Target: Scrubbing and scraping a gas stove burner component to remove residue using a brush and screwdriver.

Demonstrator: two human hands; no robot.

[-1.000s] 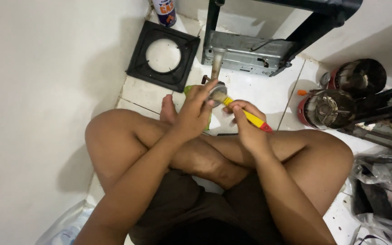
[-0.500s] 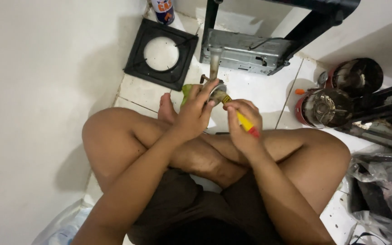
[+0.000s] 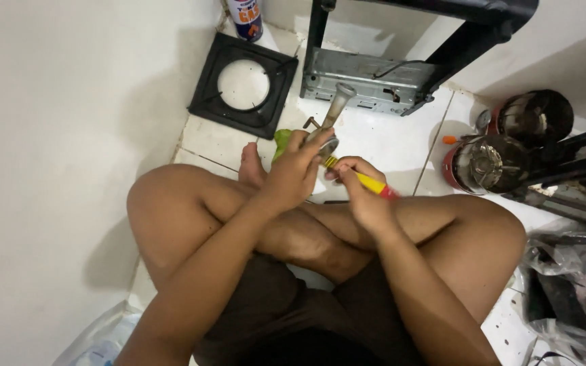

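the left hand [image 3: 294, 175] is clamped on a metal burner tube [image 3: 334, 115] pointing to 1 o'clock. the right hand [image 3: 364, 196] grips a yellow-and-red screwdriver [image 3: 364, 181], tip at the tube's base. a black square frame [image 3: 244, 85] lies at 11 o'clock on the floor [image 3: 388, 142].

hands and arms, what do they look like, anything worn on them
Both arms are bare to past the elbow, with no sleeves in view. The left hand and right hand wear no gloves, and no watch, ring or band shows on either wrist. Fingernails look short.
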